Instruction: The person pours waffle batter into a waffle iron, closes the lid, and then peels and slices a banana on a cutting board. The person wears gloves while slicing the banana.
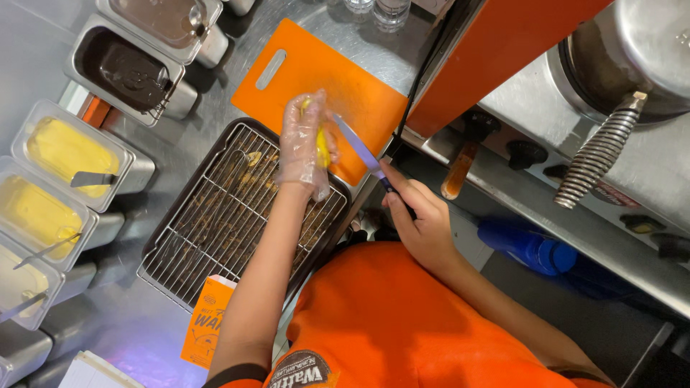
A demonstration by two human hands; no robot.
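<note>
Gloved left hand (305, 140) grips yellow fruit (321, 147) above orange cutting board (316, 79), glove keeping food clean. Bare right hand (420, 215), at 4 o'clock, closes on knife (363, 152), blade angled toward fruit. Wire rack tray (215, 223) at 7 o'clock on steel desk (129, 323).

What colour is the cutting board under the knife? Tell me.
Orange. The cutting board shows plainly in the head view, lying on the steel counter beside the wire rack.

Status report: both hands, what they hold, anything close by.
Left hand, gloved, grips yellow fruit. Right hand holds knife, blade at fruit. Wire rack directly beneath.
</note>
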